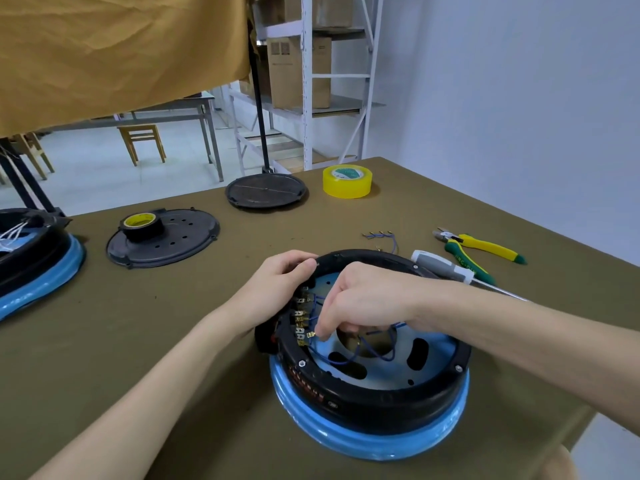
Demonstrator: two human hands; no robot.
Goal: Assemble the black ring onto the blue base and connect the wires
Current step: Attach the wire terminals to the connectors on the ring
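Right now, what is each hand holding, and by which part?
The left hand grips the black ring at its far left rim. The right hand pinches a blue wire by its brass terminal end, beside the ring's connectors.

**Even, soft light; wide-angle bend at the edges**

The room is bright and evenly lit, with diffuse light and no hard glare. Shadows are faint: a soft one lies under the blue base (pixel 374 441) on the table (pixel 173 306), and the arms cast almost none. The blue rim shows a mild sheen. Focus is fair at the centre, softer toward the shelf (pixel 308 81). Straight lines bow near the borders, and the forearms stretch at the lower corners.
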